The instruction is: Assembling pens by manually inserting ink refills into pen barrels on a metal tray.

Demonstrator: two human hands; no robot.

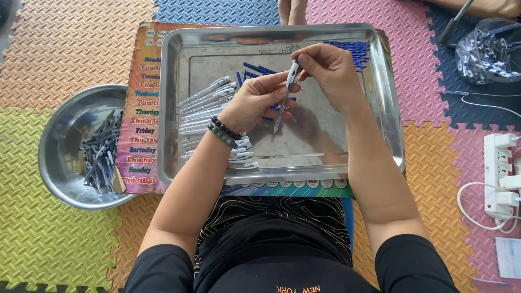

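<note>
Both my hands hold one pen (286, 96) above a steel tray (380, 103). My left hand (255, 103), with two bead bracelets on the wrist, grips the clear barrel near its lower end. My right hand (328, 70) pinches the pen's white and blue top. In the tray lie a row of clear pen barrels (203, 106) at the left, white pen caps (241, 154) near the front, and blue refills (353, 50) at the far right corner, with some loose blue refills (255, 69) behind my left hand.
A round steel bowl (59, 163) at the left holds several assembled pens. A clear bag of pen parts (488, 51) lies at the far right. A white power strip (499, 173) with cables sits at the right. Another person's feet (292, 11) show beyond the tray. Coloured foam mats cover the floor.
</note>
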